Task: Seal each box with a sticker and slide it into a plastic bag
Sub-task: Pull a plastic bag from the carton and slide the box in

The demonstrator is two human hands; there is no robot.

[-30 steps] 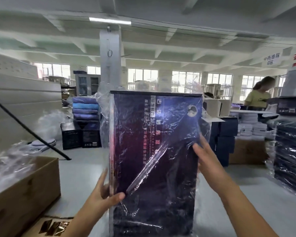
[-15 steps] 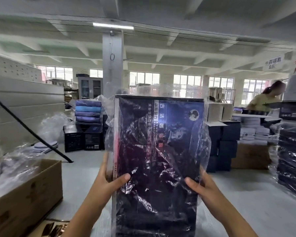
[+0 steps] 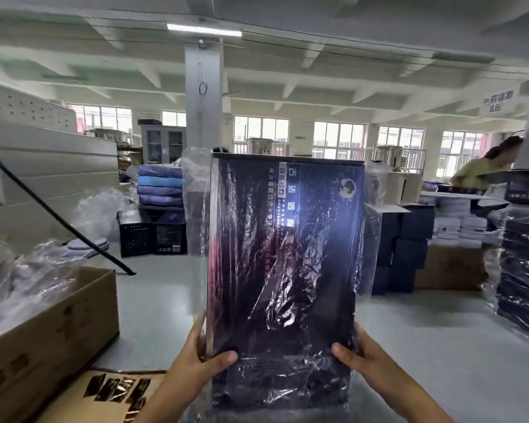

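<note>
Left hand (image 3: pixel 196 358) grasps the lower left corner of the dark printed box (image 3: pixel 287 254) through the clear plastic bag (image 3: pixel 197 209), thumb laid across the front face and fingers curled behind the edge; the right hand (image 3: pixel 364 358) clasps the lower right corner the same way, thumb in front, fingers mostly hidden behind. Between the 2 hands the box stands upright in the centre of the frame, lifted clear of the grey floor, its top edge level with the far windows. The bag encloses it - loose film juts past both long sides and crumples over the bottom part of the face, catching the light. A column of pale characters and a round emblem sit near the top of the face. Which end of the bag is open cannot be told. In the lower left of the frame an open cardboard carton (image 3: pixel 58 325) holds a heap of clear plastic bags (image 3: pixel 22 279), and a black rod (image 3: pixel 58 215) slants down to the floor behind it. A white pillar (image 3: pixel 202 102) rises behind the box in the upper centre, with a stack of blue boxes (image 3: pixel 159 186) to its left. At the right edge stands a pile of bagged dark boxes (image 3: pixel 526 270) - beyond it, at the upper right, a person in a yellow top (image 3: pixel 477 169) leans over a table.
</note>
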